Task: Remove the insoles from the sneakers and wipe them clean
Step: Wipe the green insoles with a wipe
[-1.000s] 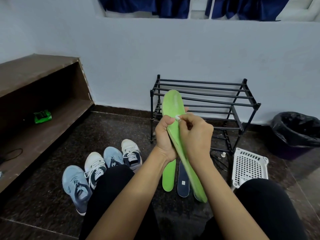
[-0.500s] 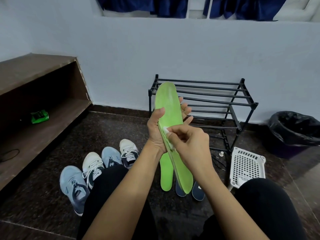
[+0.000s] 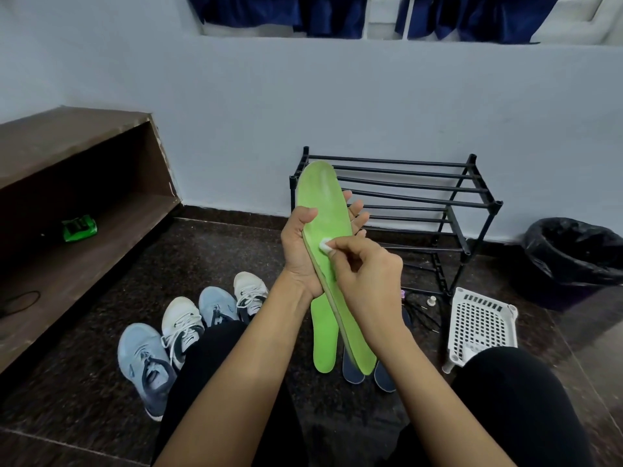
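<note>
Nearby, sneakers [image 3: 182, 318], rack [image 3: 498, 204] behind insole [image 3: 325, 210], basket [image 3: 478, 325], bin [image 3: 573, 251]

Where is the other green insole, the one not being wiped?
The other green insole lies on the dark floor at centre of the head view, below the left hand, with the dark blue insoles just right of it.

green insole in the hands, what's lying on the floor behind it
A second green insole lies flat there, mostly visible. Two dark blue insoles show only their near ends; the held insole and the right hand cover the rest.
</note>
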The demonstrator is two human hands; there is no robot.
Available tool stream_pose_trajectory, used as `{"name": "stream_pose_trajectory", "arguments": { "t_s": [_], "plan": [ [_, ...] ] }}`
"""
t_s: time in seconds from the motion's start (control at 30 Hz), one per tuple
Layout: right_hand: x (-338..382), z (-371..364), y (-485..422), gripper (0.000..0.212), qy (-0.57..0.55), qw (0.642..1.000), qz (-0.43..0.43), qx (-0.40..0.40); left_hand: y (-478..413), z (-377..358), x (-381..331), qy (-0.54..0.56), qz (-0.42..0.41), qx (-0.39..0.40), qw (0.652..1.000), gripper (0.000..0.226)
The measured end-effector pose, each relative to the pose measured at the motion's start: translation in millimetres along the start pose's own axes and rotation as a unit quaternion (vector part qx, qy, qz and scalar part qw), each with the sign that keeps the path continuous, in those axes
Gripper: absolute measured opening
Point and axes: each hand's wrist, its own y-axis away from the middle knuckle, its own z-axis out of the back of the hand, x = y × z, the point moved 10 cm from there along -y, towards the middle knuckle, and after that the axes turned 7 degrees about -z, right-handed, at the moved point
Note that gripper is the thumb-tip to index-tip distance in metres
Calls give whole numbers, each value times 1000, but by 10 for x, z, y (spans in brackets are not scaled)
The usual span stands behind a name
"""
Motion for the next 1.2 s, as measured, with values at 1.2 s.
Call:
{"name": "stream_pose_trajectory", "arguments": {
  "t_s": [1.2],
  "plan": [
    [150,-125,164,3,-87,990,-15,109,-16,-57,15,49,38,33,998,71]
  ]
}}
